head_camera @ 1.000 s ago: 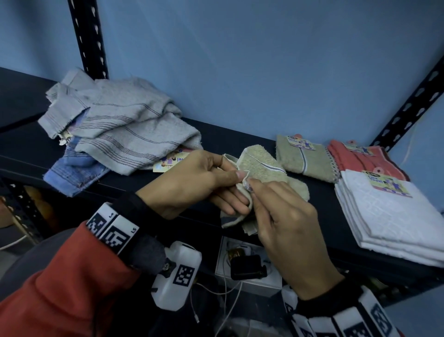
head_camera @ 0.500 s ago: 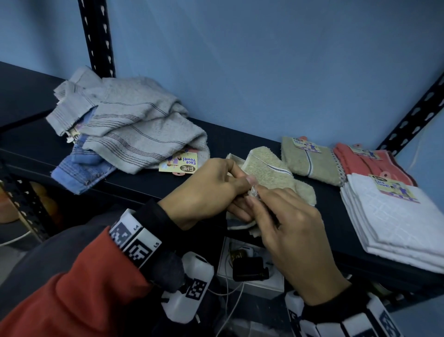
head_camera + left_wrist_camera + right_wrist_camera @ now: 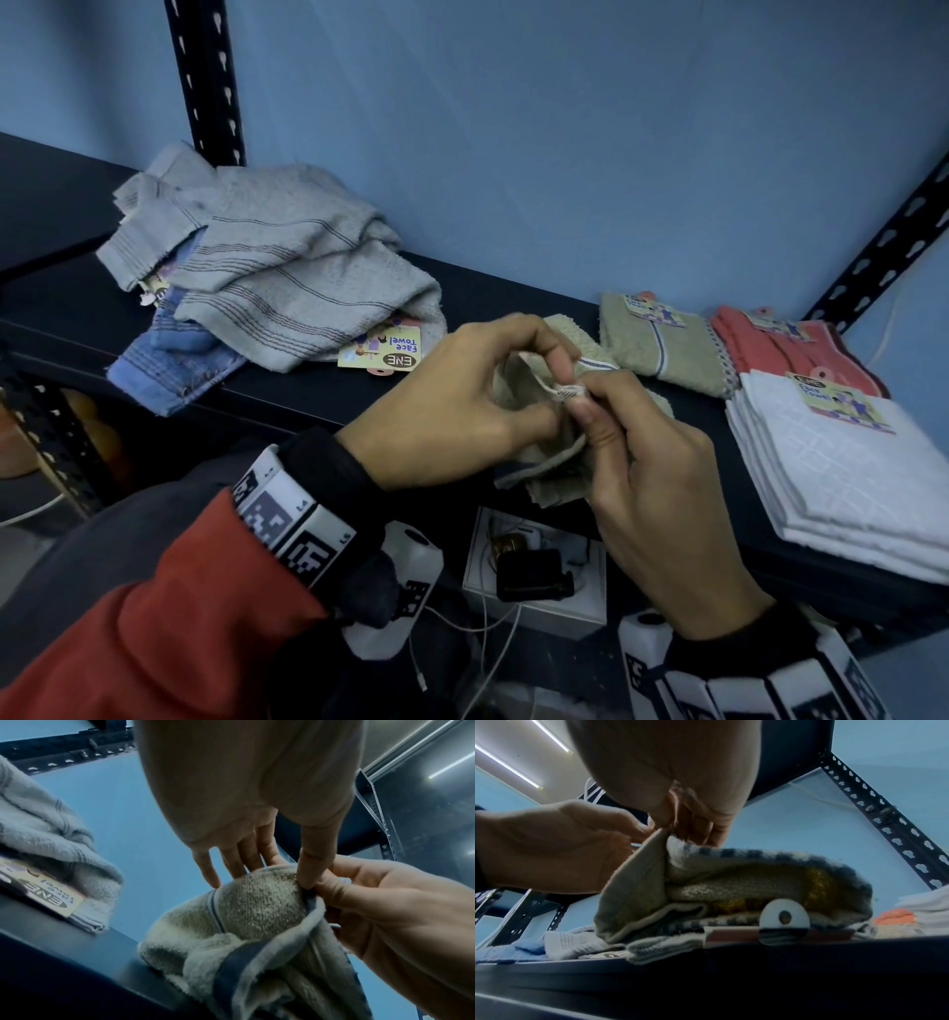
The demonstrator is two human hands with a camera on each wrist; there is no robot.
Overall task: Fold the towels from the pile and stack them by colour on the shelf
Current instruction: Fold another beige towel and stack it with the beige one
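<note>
A small beige towel (image 3: 557, 462) with a blue stripe hangs over the front edge of the dark shelf (image 3: 462, 298). My left hand (image 3: 462, 406) pinches its checked hem between thumb and fingers, and my right hand (image 3: 631, 462) pinches the same hem right beside it. In the left wrist view the beige towel (image 3: 257, 910) bulges under my left fingers (image 3: 246, 858). In the right wrist view the beige towel (image 3: 731, 882) lies bunched on the shelf edge. Unfolded grey striped towels (image 3: 287, 272) lie piled at the left, over a blue towel (image 3: 169, 360).
A folded beige towel (image 3: 662, 339), a folded coral towel (image 3: 791, 349) and a stack of white towels (image 3: 842, 462) sit along the right of the shelf. A yellow label (image 3: 382, 349) lies by the pile. A white box (image 3: 534, 570) with cables sits below the shelf.
Both hands have lifted slightly and worked along the beige towel's hem, and now they pinch its checked edge close together. The camera has moved closer.
</note>
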